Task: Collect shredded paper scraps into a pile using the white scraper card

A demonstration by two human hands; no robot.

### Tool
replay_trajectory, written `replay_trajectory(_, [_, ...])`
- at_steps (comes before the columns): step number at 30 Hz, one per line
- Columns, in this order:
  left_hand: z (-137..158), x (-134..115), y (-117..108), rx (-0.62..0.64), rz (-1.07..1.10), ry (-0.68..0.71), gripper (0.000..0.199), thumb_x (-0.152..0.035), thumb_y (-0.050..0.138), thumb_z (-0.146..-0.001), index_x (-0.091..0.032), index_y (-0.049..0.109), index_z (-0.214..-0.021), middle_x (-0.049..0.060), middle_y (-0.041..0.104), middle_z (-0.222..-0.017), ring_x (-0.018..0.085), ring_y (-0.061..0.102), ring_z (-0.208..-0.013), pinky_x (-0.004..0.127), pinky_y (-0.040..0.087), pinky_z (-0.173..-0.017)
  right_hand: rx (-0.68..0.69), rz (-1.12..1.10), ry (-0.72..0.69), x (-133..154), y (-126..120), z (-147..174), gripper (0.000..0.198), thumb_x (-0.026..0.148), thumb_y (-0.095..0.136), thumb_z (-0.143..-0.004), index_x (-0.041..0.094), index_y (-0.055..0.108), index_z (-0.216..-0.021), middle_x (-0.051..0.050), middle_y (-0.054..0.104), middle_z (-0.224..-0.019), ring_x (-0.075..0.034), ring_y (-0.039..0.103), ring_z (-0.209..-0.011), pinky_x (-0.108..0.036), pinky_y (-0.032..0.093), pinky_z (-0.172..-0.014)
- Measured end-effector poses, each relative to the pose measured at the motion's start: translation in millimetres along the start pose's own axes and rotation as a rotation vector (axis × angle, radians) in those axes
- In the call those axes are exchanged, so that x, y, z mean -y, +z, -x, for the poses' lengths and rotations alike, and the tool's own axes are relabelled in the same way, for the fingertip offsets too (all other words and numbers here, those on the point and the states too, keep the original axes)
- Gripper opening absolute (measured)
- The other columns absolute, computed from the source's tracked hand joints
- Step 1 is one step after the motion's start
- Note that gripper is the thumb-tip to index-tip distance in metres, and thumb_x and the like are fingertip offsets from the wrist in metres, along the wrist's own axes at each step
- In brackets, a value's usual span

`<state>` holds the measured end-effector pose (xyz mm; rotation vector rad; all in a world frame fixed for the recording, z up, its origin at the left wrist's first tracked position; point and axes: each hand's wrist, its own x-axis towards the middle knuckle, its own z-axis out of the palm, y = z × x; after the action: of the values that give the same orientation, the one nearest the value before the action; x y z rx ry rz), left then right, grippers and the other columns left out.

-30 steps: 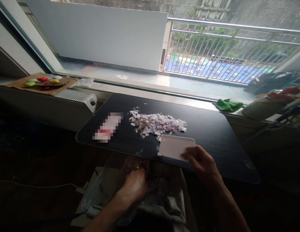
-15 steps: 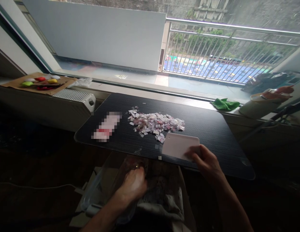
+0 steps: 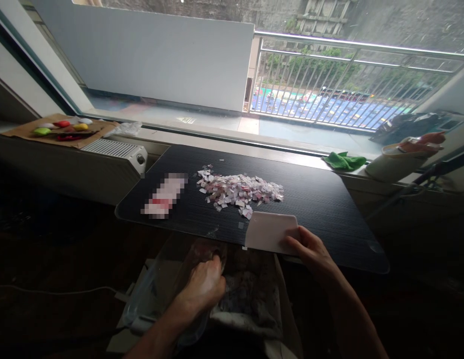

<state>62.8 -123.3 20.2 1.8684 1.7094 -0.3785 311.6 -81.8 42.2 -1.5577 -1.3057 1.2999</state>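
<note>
Now grasping a white scraper point(image 3: 267, 232) with the right hand point(image 3: 310, 252) by its right end, with the thumb across the flat side, near the front edge of the black table point(image 3: 321, 209). Beyond the scraper and to the left, on the table, a loose pile of small paper pieces point(image 3: 241, 189), touched by neither hand. Just beside the scraper's far left corner, a few pieces from this pile; at its near left corner, one single piece point(image 3: 244, 248) on the table's edge. Below this edge, nearer to the body than the pile, the left hand point(image 3: 205, 281), with fingers curled beside a clear plastic bag point(image 3: 205, 249); too dark to tell whether gripping it. Farther left on the table, a strip point(image 3: 165, 196) with blurred surface. On the windowsill point(image 3: 232, 148), to the right, a green cloth point(image 3: 344, 161).
</note>
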Motion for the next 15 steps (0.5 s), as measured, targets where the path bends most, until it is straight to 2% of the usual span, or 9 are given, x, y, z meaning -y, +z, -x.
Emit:
replay_trajectory(3, [-1,-1,-1,0.012,-0.007,0.001,0.033,-0.016,0.037,-0.072,-0.011,0.048,-0.103,0.014,0.064,-0.093,0.028,0.059,-0.091,0.036,0.044,-0.076,0.006,0.043,-0.018,3,-3,5,0.029,0.038,0.060,-0.070,0.017,0.061,-0.090,-0.002,0.065,-0.080,-0.017,0.058,-0.073,-0.027,0.047,-0.065])
replay_trajectory(7, [0,-5,-2,0.027,-0.017,0.013,0.034,-0.014,0.038,-0.072,-0.010,0.049,-0.104,0.016,0.063,-0.096,0.028,0.059,-0.093,0.037,0.044,-0.077,-0.163,0.102,-0.094,2,-1,3,0.025,0.037,0.061,-0.068,0.017,0.061,-0.082,-0.002,0.063,-0.073,-0.016,0.056,-0.067,-0.026,0.045,-0.061])
replay_trajectory(11, [0,-10,0,0.016,-0.023,0.033,0.037,-0.012,0.038,-0.071,-0.008,0.049,-0.106,0.018,0.065,-0.092,0.030,0.061,-0.091,0.037,0.046,-0.075,-0.326,0.017,-0.157,0,12,-7,0.028,0.038,0.059,-0.068,0.016,0.059,-0.085,-0.003,0.064,-0.075,-0.016,0.057,-0.068,-0.027,0.046,-0.061])
replay_trajectory(15, [1,-14,4,-0.017,-0.025,0.048,0.038,-0.011,0.039,-0.069,-0.007,0.051,-0.105,0.020,0.065,-0.088,0.031,0.062,-0.089,0.038,0.046,-0.074,-0.336,0.087,-0.169,-2,32,-12,0.025,0.037,0.058,-0.068,0.017,0.059,-0.083,-0.002,0.063,-0.071,-0.016,0.056,-0.063,-0.026,0.045,-0.058])
